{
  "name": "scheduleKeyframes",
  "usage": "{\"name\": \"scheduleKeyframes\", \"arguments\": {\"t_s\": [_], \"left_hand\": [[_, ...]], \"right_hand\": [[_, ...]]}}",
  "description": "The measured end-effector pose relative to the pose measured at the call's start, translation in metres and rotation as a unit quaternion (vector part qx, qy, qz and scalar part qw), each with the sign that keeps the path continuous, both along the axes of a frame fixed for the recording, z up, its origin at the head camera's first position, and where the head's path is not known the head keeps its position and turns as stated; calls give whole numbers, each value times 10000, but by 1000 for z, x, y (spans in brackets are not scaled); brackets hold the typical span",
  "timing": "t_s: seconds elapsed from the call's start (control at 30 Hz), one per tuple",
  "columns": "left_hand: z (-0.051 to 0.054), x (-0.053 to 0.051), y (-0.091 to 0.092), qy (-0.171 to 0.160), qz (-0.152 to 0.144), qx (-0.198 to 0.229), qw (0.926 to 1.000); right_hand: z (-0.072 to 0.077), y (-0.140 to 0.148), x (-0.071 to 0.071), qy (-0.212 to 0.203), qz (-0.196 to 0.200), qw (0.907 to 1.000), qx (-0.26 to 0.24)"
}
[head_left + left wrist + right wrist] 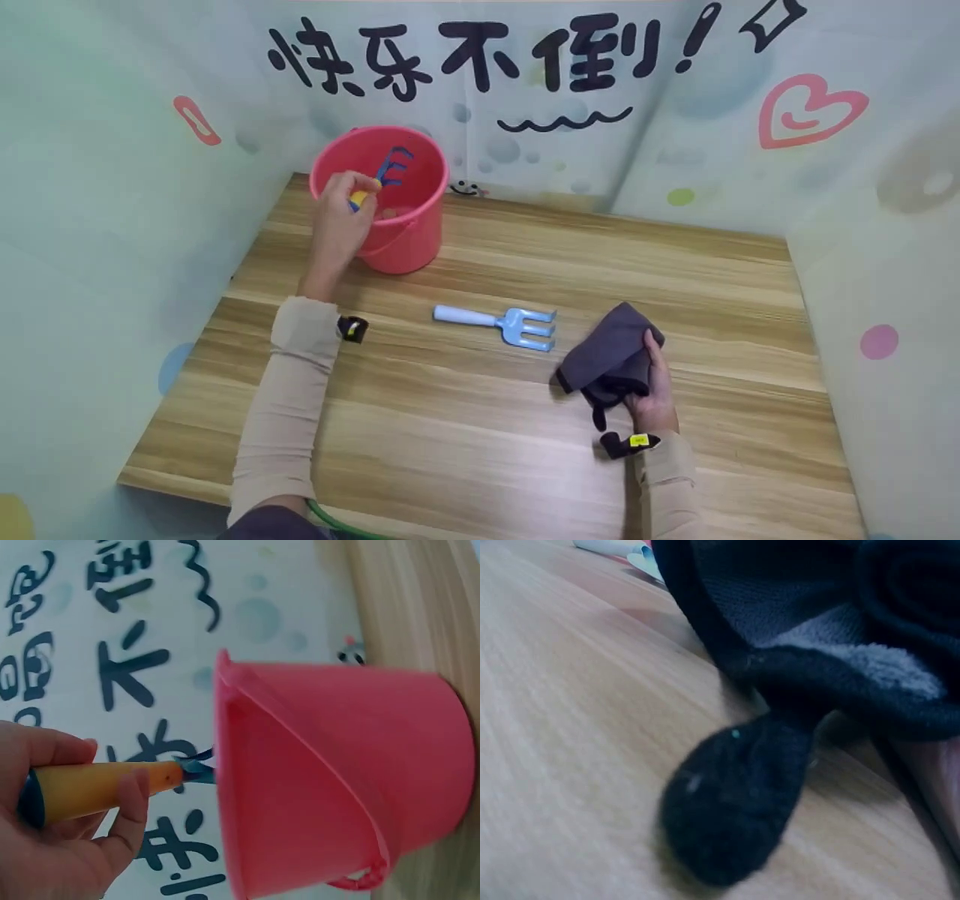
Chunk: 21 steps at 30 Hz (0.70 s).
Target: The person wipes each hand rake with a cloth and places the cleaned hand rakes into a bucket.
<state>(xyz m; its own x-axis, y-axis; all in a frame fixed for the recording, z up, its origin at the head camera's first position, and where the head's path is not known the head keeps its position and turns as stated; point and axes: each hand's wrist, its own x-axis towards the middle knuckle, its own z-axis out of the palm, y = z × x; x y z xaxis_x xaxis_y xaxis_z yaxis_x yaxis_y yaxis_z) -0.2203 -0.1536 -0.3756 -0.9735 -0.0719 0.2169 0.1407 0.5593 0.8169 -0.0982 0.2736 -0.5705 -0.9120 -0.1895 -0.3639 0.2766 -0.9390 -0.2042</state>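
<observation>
My left hand (345, 214) grips the yellow handle of a small toy rake (393, 166) at the near left rim of the red bucket (405, 247). The rake's blue tines lie over the bucket's mouth. In the left wrist view the yellow handle (97, 787) is pinched between thumb and fingers, and the bucket wall hides the tines. On the right, my right hand (656, 386) holds a folded dark grey cloth (615, 345) with black edging just over the table. A black loop tab (731, 802) hangs from the cloth in the right wrist view.
Between the hands a light blue toy fork (517, 328) lies on the wooden table (465, 420), tines to the right. A small tan thing (388, 214) shows inside the bucket. Printed backdrop walls (525, 165) stand at the back and sides. A green cord (337, 521) runs by the front edge.
</observation>
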Motion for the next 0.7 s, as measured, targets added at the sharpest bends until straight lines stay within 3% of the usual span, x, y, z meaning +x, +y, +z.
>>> {"name": "scheduleKeyframes", "arguments": {"t_s": [0.1,0.2,0.37,0.5,0.63,0.7], "left_hand": [[-3,-13,-6,-522,-209,-787,9953],[-4,-25,-10,-1014,-375,-1323,9853],[-5,-42,-10,-1462,-590,-1909,9689],[-7,-50,-9,-1888,-730,-2243,9533],[-11,-53,-6,-2075,-824,-2487,9425],[-12,-52,-2,-1879,-795,-2662,9421]], "right_hand": [[-1,0,1,116,54,9999,-23],[-1,0,0,134,147,9998,-53],[-1,0,-1,39,130,9999,7],[-1,0,0,42,110,9999,-2],[-1,-1,0,120,125,9998,64],[-2,-1,0,150,122,9998,71]]}}
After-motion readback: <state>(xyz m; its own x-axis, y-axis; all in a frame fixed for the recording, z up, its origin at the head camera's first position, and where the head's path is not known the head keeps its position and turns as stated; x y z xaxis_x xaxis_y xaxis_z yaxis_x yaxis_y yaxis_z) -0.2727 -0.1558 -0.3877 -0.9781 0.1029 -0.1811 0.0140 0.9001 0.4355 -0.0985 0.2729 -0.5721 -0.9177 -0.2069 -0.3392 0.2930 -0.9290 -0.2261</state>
